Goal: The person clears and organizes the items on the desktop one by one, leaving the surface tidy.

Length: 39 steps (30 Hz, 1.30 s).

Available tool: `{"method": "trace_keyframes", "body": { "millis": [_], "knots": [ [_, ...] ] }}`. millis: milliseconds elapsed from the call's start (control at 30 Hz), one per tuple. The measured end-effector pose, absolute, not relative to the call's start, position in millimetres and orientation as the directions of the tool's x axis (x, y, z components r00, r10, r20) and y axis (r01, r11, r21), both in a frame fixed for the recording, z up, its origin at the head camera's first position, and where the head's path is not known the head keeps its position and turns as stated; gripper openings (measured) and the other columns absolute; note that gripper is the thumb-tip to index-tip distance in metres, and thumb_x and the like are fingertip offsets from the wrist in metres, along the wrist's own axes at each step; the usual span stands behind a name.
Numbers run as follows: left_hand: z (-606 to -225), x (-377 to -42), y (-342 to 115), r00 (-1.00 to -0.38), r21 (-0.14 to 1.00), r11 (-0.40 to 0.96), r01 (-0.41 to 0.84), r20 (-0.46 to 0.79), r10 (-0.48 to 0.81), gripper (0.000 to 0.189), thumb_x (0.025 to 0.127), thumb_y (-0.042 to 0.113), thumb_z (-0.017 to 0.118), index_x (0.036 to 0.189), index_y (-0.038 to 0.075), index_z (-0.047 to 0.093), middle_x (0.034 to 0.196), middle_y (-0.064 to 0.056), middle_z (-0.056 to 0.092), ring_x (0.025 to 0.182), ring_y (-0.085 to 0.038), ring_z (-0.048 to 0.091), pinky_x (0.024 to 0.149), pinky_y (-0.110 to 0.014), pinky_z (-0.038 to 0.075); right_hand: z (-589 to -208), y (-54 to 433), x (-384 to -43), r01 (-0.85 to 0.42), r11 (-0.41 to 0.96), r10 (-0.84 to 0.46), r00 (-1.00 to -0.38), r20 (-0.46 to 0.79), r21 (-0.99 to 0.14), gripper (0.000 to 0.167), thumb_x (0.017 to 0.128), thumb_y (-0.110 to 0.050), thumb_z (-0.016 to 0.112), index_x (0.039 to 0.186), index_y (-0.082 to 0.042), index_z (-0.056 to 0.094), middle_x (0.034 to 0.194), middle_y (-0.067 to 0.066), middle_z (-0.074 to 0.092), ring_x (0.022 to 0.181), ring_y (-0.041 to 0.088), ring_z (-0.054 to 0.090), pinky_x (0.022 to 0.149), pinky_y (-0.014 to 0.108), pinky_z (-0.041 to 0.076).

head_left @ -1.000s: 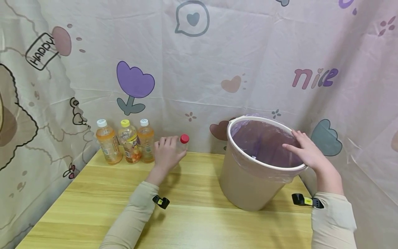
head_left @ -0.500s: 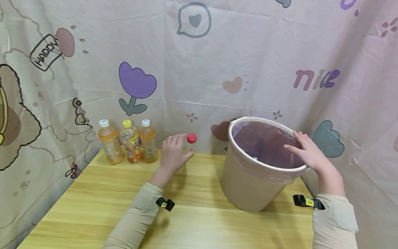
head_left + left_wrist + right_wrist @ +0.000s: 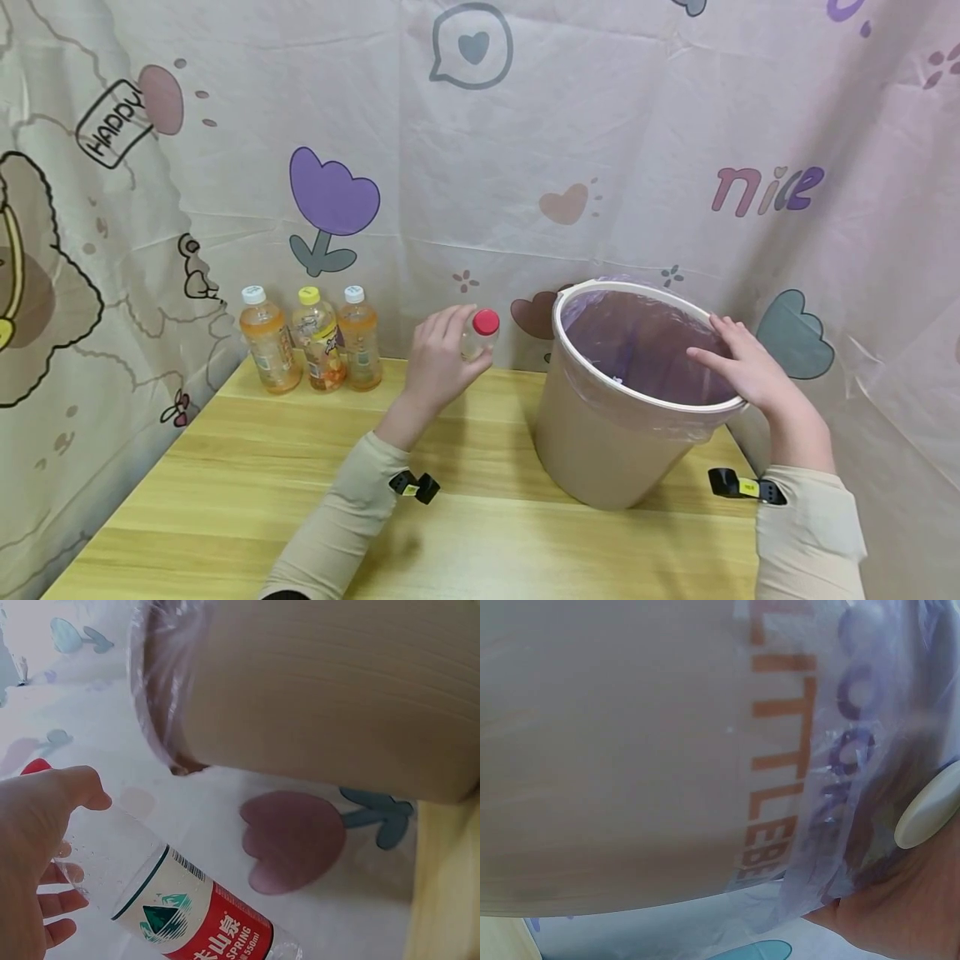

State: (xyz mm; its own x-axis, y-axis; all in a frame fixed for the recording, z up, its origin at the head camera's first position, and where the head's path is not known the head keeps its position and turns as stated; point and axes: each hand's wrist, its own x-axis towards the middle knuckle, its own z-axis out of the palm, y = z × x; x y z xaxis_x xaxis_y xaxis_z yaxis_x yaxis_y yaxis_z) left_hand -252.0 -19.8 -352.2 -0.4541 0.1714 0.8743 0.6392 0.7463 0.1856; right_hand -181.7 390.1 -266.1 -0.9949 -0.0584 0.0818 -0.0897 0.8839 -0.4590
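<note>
My left hand (image 3: 444,354) grips a clear plastic water bottle (image 3: 474,340) near its neck, its red cap (image 3: 486,322) facing up. In the left wrist view the bottle's red and white label (image 3: 202,922) shows below my fingers, and I see no liquid inside. To the right stands a beige trash bin (image 3: 600,454) lined with a thin translucent bag (image 3: 637,329). My right hand (image 3: 750,375) rests on the bin's right rim, thumb stretched over the opening. Mostly the bin's side and bag fill the right wrist view, with part of the hand (image 3: 900,915) at lower right.
Three bottles with orange-tinted contents stand at the table's back left: a white-capped bottle (image 3: 270,346), a yellow-capped bottle (image 3: 319,342) and another white-capped bottle (image 3: 360,346). A printed cloth (image 3: 465,167) hangs behind the wooden table (image 3: 480,542).
My left hand has carried the red-capped bottle to the right and slightly up, away from the three bottles and closer to the bin. The right hand stays on the rim.
</note>
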Motion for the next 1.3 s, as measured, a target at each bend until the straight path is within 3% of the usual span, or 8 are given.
{"method": "trace_keyframes", "body": {
  "millis": [500,867,1300],
  "knots": [
    [-314,-240,2,-0.359,0.133,0.666,0.734,0.908,0.215,0.053,0.080,0.028,0.072,0.126,0.005,0.060,0.124,-0.010,0.065,0.114,-0.027,0.060,0.094,-0.044,0.049,-266,390,-183,-0.091,0.883,-0.059,-0.995,0.084,-0.460,0.083,0.099,-0.045,0.044,0.152,0.006,0.005,0.154,0.038,-0.002,0.144,0.054,-0.009,0.111,0.073,0.003],
    [-296,-231,20,-0.241,0.041,0.630,0.775,0.941,0.236,0.053,0.078,0.022,0.074,0.127,0.005,0.061,0.126,-0.011,0.065,0.119,-0.026,0.059,0.102,-0.042,0.047,-266,390,-182,-0.096,0.884,-0.058,-0.994,0.097,-0.458,0.083,0.099,-0.044,0.044,0.152,0.007,0.006,0.154,0.039,-0.001,0.144,0.056,-0.008,0.111,0.073,0.004],
    [-294,-230,36,-0.128,-0.045,0.439,0.897,0.926,0.356,0.054,0.081,0.016,0.077,0.130,0.003,0.059,0.135,-0.013,0.060,0.131,-0.025,0.052,0.113,-0.035,0.039,-267,390,-182,-0.092,0.884,-0.055,-0.994,0.094,-0.458,0.083,0.099,-0.046,0.043,0.152,0.006,0.005,0.155,0.038,-0.002,0.144,0.055,-0.009,0.110,0.074,0.003]
  ]
}}
